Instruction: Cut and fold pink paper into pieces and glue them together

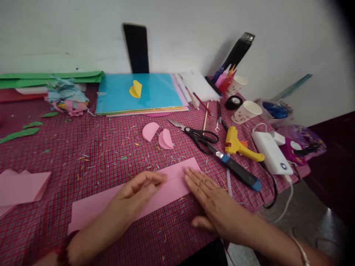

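Observation:
A long pink paper strip (pixel 177 181), with a crease along its right part, lies slantwise on the checked tablecloth. My right hand (pixel 206 192) rests flat on its right end, fingers stretched and the thumb apart. Above the middle of the strip, my left hand (pixel 141 192) has loosely bent fingers, its thumb a little apart from them, and nothing visible between them. Two folded pink paper circles (pixel 151 131) lie just beyond the strip. Black-handled scissors (pixel 194 133) and a cutter with a blue and black handle (pixel 238 170) are right of them.
A yellow glue gun (pixel 241 146), a white power bank (pixel 271 153) with cables and paper cups (pixel 246 111) stand at the right. Blue sheets (pixel 158 92) carry a folded yellow circle (pixel 135 89) at the back. Folded pink paper (pixel 22 188) and green scraps (pixel 22 135) lie left.

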`<state>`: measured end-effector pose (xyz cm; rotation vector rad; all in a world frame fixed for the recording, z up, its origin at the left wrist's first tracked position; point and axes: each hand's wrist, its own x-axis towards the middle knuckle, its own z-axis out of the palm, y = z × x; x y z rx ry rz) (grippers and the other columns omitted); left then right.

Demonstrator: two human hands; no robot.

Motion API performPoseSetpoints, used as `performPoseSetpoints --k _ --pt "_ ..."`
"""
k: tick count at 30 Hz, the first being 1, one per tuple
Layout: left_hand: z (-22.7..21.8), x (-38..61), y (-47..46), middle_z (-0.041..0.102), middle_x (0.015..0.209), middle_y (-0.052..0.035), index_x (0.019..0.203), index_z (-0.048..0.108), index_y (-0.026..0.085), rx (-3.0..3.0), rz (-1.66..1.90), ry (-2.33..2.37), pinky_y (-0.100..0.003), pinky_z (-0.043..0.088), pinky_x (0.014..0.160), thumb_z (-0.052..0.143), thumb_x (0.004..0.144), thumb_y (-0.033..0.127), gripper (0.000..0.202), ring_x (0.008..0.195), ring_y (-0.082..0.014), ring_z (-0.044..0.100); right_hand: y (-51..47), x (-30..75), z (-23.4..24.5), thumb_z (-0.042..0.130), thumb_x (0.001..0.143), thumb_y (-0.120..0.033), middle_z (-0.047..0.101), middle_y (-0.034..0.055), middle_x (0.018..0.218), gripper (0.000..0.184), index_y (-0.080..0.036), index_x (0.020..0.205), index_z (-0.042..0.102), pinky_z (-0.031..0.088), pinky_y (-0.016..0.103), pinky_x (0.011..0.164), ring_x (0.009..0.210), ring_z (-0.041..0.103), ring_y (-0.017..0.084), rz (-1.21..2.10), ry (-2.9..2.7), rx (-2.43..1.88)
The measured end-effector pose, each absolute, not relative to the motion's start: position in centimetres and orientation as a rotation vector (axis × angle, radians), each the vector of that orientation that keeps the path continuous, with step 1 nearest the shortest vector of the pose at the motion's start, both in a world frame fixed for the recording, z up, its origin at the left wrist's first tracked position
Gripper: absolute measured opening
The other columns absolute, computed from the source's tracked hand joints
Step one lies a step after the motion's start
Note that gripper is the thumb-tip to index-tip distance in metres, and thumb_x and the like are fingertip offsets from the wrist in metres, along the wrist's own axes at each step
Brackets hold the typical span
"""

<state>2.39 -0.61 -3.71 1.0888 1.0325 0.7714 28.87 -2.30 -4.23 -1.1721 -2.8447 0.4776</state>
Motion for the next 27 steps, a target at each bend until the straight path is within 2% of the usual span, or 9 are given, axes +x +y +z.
performPoseSetpoints --k 2,4,6,8,9,14,20,24,27 --pt "-3.8 2.3 -0.5 0.071 0.112 -0.0039 0.094 0.068 0.024 0.822 0.822 1.097 -0.036 0.045 0.105 0.062 0.085 0.037 0.017 0.114 -0.0199 0.062 -2.9 29.9 -4.7 0.070 0.082 -0.050 0.021 0.0211 0.160 0.107 -0.008 0.157 0.006 0.035 0.051 0.116 0.149 0.019 0.032 0.396 -2.817 -1.261" --pt "-3.2 2.7 0.2 0.072 0.104 -0.0053 0.090 0.066 0.021 0.680 0.804 1.140 -0.034 0.052 0.095 0.068 0.079 0.039 0.021 0.106 -0.0199 0.066 -3.3 30.5 -4.9 0.070 0.082 -0.048 0.022 0.0207 0.160 0.107 -0.010 0.157 0.005 0.038 0.051 0.114 0.148 0.023 0.032 0.336 -2.798 -1.312" --pt "-2.1 3.2 2.0 0.071 0.083 -0.0030 0.085 0.062 0.019 0.676 0.759 1.234 -0.029 0.057 0.070 0.069 0.076 0.040 0.023 0.079 -0.0172 0.069 -3.5 30.5 -5.0 0.072 0.080 -0.044 0.023 0.0203 0.160 0.106 -0.011 0.157 0.007 0.039 0.050 0.113 0.148 0.025 0.032 0.311 -2.782 -1.330" --pt "-1.0 3.8 4.7 0.060 0.060 0.0037 0.080 0.056 0.021 0.843 0.712 1.360 -0.024 0.045 0.046 0.065 0.078 0.042 0.024 0.050 -0.0120 0.056 -3.5 30.3 -5.0 0.073 0.078 -0.041 0.024 0.0204 0.159 0.105 -0.010 0.157 0.012 0.040 0.049 0.113 0.147 0.026 0.033 0.311 -2.759 -1.332" --pt "-0.7 4.2 6.2 0.053 0.055 0.0061 0.079 0.054 0.021 0.995 0.691 1.418 -0.023 0.036 0.041 0.061 0.081 0.044 0.024 0.043 -0.0103 0.048 -3.4 30.1 -5.0 0.073 0.077 -0.040 0.025 0.0207 0.159 0.103 -0.009 0.156 0.016 0.040 0.049 0.113 0.147 0.027 0.033 0.316 -2.749 -1.335" --pt "-1.0 6.0 11.7 0.046 0.055 0.0048 0.064 0.054 0.020 1.903 0.468 1.600 -0.026 0.025 0.048 0.060 0.081 0.038 0.026 0.049 -0.0104 0.040 -3.1 29.9 -5.0 0.073 0.076 -0.035 0.031 0.0219 0.157 0.089 -0.007 0.150 0.033 0.041 0.051 0.111 0.144 0.032 0.034 0.399 -2.698 -1.335" --pt "0.2 6.7 9.9 0.038 0.052 0.0060 0.054 0.047 0.019 1.974 0.532 1.472 -0.025 0.027 0.050 0.059 0.081 0.031 0.032 0.050 -0.0090 0.036 -2.7 30.5 -4.0 0.063 0.086 -0.022 0.044 0.0184 0.151 0.066 -0.012 0.146 0.038 0.039 0.049 0.113 0.142 0.038 0.028 0.667 -2.366 -1.301" --pt "1.5 6.3 6.4 0.048 0.059 0.0043 0.061 0.059 0.019 2.159 0.546 1.238 -0.023 0.034 0.052 0.058 0.084 0.026 0.025 0.054 -0.0091 0.047 -1.7 30.3 -2.8 0.060 0.091 -0.026 0.065 0.0115 0.126 0.045 -0.017 0.134 0.049 0.051 0.037 0.099 0.116 0.062 0.019 0.939 -1.849 -1.305" --pt "1.4 6.2 4.0 0.053 0.065 0.0032 0.075 0.068 0.021 2.312 0.534 1.093 -0.022 0.037 0.053 0.053 0.088 0.018 0.020 0.057 -0.0091 0.052 -0.7 29.3 -2.1 0.070 0.084 -0.027 0.069 0.0078 0.110 0.042 -0.017 0.122 0.057 0.054 0.032 0.086 0.099 0.066 0.018 1.081 -1.708 -1.249"
